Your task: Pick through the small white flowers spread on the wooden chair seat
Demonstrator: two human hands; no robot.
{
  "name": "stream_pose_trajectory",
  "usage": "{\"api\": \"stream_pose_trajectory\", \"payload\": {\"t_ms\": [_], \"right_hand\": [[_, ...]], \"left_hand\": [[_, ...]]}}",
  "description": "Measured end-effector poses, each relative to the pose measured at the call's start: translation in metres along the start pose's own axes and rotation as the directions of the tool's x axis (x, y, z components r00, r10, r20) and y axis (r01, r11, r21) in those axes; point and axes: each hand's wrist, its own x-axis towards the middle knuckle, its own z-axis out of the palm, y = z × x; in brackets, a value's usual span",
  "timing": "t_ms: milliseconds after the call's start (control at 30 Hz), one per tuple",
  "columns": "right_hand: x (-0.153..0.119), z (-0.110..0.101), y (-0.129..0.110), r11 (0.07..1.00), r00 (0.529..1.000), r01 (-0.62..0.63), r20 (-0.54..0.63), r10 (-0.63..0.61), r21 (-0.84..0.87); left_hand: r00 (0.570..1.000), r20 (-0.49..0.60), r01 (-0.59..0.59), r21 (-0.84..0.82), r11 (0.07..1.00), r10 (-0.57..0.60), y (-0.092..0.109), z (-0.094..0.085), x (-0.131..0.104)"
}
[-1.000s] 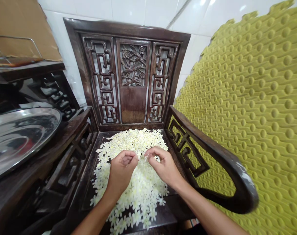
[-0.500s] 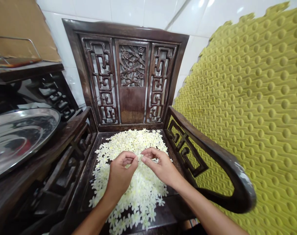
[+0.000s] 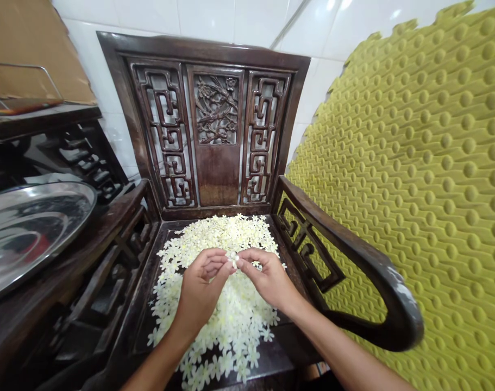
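A small white flower (image 3: 232,257) is pinched between the fingertips of both hands, above the middle of a pile. My left hand (image 3: 206,279) comes in from the lower left, its thumb and index finger closed at the flower's left side. From the right, my right hand (image 3: 267,274) meets it with thumb and index finger pressed together at the flower's other side. Under both hands, a heap of white flowers with pale yellow centres (image 3: 231,320) spreads over the dark wooden seat (image 3: 271,355), thicker toward the backrest.
The chair's carved backrest (image 3: 218,174) rises behind the flowers, with a curved armrest (image 3: 353,244) on the right. A round metal tray (image 3: 74,217) lies at the left. A yellow bumpy mat (image 3: 430,179) fills the right side, and white tiles (image 3: 206,19) are behind.
My hands have come slightly closer together, and the white flower at the fingertips now shows clearly. The whole view has shifted a little.
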Motion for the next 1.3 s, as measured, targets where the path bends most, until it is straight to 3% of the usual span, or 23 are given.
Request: {"api": "stream_pose_trajectory", "payload": {"t_ms": [167,300,433,633,733,900,1100,1200,1300], "right_hand": [[-0.001,0.001,-0.003,1.0,1.0,-0.002,0.022,0.002,0.01],[0.001,0.004,0.001,0.987,0.992,-0.101,0.095,0.089,0.127],[0.005,0.005,0.007,0.935,0.973,-0.217,0.135,0.185,0.28],[0.008,0.001,0.007,0.921,0.972,-0.218,-0.009,0.233,0.324],[0.007,0.001,0.006,0.938,0.978,-0.19,-0.028,0.206,0.289],[0.006,0.001,0.004,0.957,0.986,-0.145,-0.042,0.161,0.252],[0.005,0.001,0.006,0.953,0.987,-0.149,-0.025,0.161,0.263],[0.005,0.003,0.009,0.946,0.984,-0.17,-0.005,0.178,0.275],[0.005,0.003,0.011,0.944,0.982,-0.181,0.006,0.187,0.276]], "left_hand": [[0.995,-0.029,-0.091,0.166,0.982,0.097,-0.002,-0.003,0.0],[0.974,0.042,-0.221,0.37,0.902,0.221,-0.002,-0.005,-0.005],[0.971,0.055,-0.238,0.364,0.901,0.234,-0.002,-0.005,-0.007],[0.981,-0.05,-0.169,0.271,0.948,0.189,0.001,-0.005,0.0],[0.991,-0.09,-0.08,0.167,0.983,0.096,0.0,-0.006,0.005],[0.99,-0.107,0.096,0.047,0.994,-0.09,-0.001,-0.008,0.01],[0.975,-0.057,0.214,0.001,0.977,-0.214,0.001,-0.008,0.01],[0.973,-0.041,0.228,-0.022,0.973,-0.229,-0.003,-0.006,0.011],[0.985,-0.041,0.167,0.04,0.985,-0.165,-0.011,-0.007,0.013]]}}
